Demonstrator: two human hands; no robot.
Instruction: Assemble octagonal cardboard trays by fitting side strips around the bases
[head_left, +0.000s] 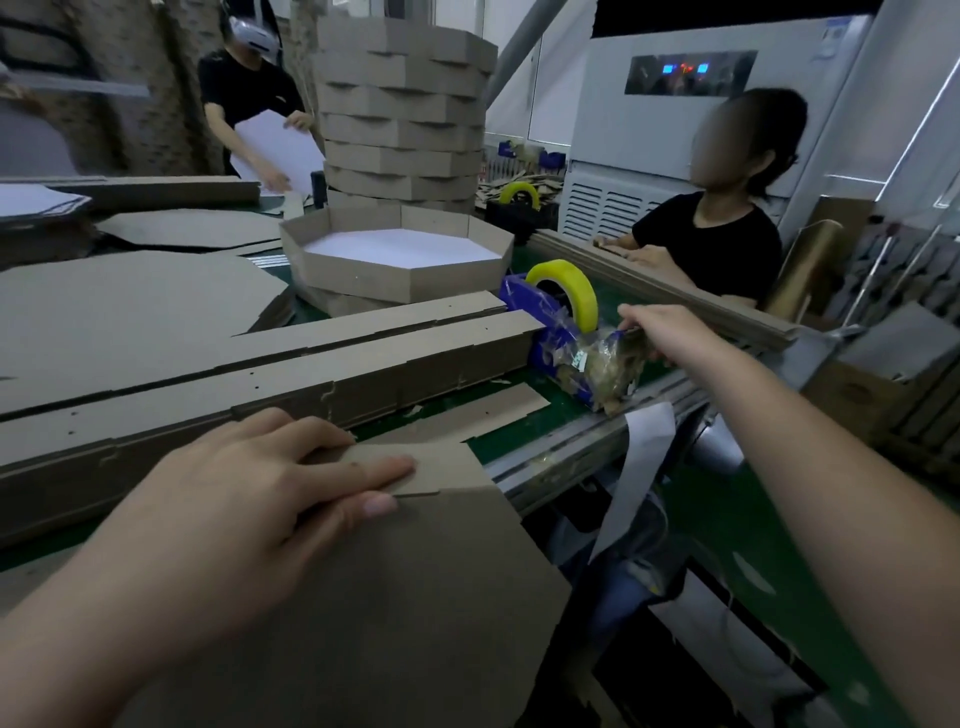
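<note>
My left hand (260, 483) lies flat on a brown octagonal cardboard base (395, 587) at the near edge of the table, fingers pressing a side strip (441, 465) against its far edge. My right hand (662, 332) reaches to the blue tape dispenser (550, 332) with its yellow tape roll (566, 291), fingertips pinched at the tape end by the cutter. Long stacks of side strips (270, 374) lie across the table. A finished octagonal tray (400, 265) with a white inside stands behind them, in front of a tall stack of trays (402, 104).
Flat cardboard bases (119, 306) lie at the left. One person in black sits across the table at the right (711, 244); another stands at the back left holding a white sheet (275, 145). A second tape dispenser (519, 200) stands behind. The table's metal edge (571, 452) runs at the right.
</note>
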